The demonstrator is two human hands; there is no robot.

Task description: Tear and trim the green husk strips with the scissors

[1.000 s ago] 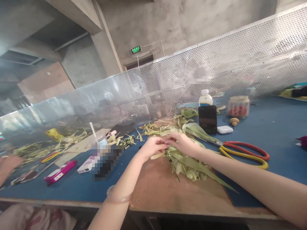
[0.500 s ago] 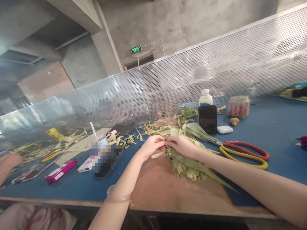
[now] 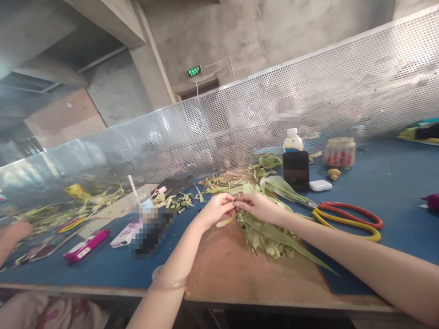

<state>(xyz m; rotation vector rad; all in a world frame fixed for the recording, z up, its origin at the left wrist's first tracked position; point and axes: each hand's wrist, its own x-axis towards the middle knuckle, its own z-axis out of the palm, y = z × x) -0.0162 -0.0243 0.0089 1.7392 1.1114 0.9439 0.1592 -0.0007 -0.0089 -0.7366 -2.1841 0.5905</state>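
Left hand (image 3: 216,211) and right hand (image 3: 259,206) meet fingertip to fingertip over the brown board (image 3: 233,265), both pinching a small dark piece at the near end of the green leaf bundle (image 3: 270,230), which lies on the board and trails toward the right. Red-and-yellow shears (image 3: 346,219) rest on the blue table (image 3: 394,183) just right of the leaves; a dark phone (image 3: 296,170) stands propped behind, white earbud case (image 3: 320,185) beside it. Another person's hand (image 3: 13,230) shows at far left.

Green sign (image 3: 194,71) on wall: "EXIT".
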